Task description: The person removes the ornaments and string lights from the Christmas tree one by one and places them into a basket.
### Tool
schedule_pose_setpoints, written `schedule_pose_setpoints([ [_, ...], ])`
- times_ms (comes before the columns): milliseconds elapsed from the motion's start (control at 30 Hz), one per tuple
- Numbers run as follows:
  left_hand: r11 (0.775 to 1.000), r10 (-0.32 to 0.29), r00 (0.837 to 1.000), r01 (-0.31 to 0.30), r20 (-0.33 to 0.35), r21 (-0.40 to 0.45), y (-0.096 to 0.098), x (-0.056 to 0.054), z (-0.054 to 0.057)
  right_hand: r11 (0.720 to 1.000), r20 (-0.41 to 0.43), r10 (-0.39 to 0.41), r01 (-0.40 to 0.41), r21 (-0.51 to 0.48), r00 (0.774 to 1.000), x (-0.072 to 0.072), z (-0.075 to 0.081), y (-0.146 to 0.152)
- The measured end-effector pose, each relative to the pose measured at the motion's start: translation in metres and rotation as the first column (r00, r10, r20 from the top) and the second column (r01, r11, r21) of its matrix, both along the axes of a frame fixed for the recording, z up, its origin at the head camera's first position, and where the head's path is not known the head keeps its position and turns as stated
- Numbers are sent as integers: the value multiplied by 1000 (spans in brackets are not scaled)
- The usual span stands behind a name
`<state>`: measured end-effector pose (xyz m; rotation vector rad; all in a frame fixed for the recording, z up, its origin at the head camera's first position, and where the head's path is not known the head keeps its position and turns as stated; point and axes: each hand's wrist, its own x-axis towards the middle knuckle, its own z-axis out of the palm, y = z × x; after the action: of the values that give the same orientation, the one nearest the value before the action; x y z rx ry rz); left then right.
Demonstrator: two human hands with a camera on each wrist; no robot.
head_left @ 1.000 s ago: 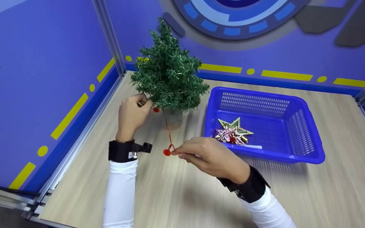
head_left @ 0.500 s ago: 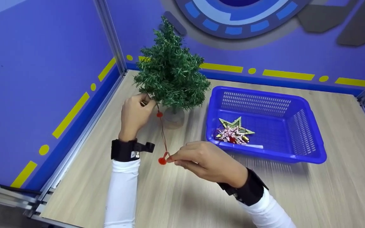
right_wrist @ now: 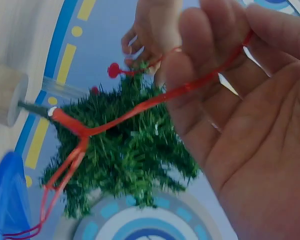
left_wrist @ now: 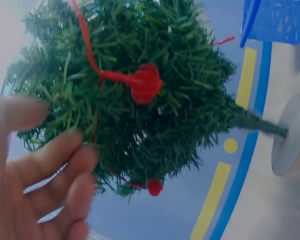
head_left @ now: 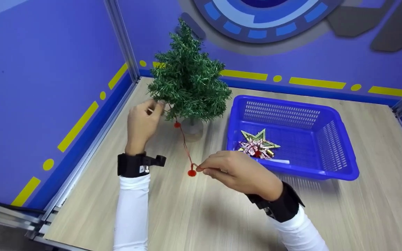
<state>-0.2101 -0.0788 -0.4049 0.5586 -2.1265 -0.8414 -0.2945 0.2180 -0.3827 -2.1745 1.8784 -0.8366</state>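
Observation:
A small green artificial Christmas tree (head_left: 190, 76) stands upright on a round base (head_left: 192, 131). From its lower left branches hangs a red string (head_left: 186, 148) with small lantern-shaped bulbs (left_wrist: 146, 84). My right hand (head_left: 239, 172) pinches this string in front of the tree, between thumb and fingertips, close to a dangling red bulb (head_left: 192, 173). In the right wrist view the cord crosses in front of my fingers. My left hand (head_left: 143, 123) is beside the lower left branches. Its thumb and fingers are apart in the left wrist view, with the fingertips right at the needles.
A blue plastic basket (head_left: 309, 170) stands right of the tree, its front rim partly behind my right hand. In it lie a gold star (head_left: 269, 143), a shiny pink-and-silver ornament (head_left: 255, 146) and a white strip (head_left: 279, 161). Blue walls border the table at left and back.
My left hand has drawn slightly left, its fingertips parting from the string at the branches. My right hand has gone down, then right and slightly up, carrying the string's hanging bulb along.

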Motion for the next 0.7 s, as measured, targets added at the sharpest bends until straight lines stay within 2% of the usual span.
schedule_pose_setpoints([
  [100, 996, 78, 993, -75, -83, 41, -7, -3, -5, 999, 10, -24, 24, 31, 1000, -7, 2, 5],
  [167, 994, 68, 993, -59, -98, 92, -10, -6, -11, 998, 13, -45, 44, 44, 999, -12, 4, 8],
  [300, 987, 1, 995, 16, -104, 158, -14, -13, -24, 995, 14, -88, 87, 52, 996, -18, 6, 13],
  [367, 989, 4, 992, 15, -123, 149, -15, -17, -29, 993, 14, -108, 107, 54, 994, -20, 7, 15],
  [467, 994, 46, 985, -29, -169, 106, -15, -20, -33, 991, 19, -124, 122, 57, 992, -22, 9, 17],
  [700, 992, 115, 956, -98, -271, 77, -8, -20, -29, 987, 25, -152, 151, 55, 988, -28, 10, 19],
])
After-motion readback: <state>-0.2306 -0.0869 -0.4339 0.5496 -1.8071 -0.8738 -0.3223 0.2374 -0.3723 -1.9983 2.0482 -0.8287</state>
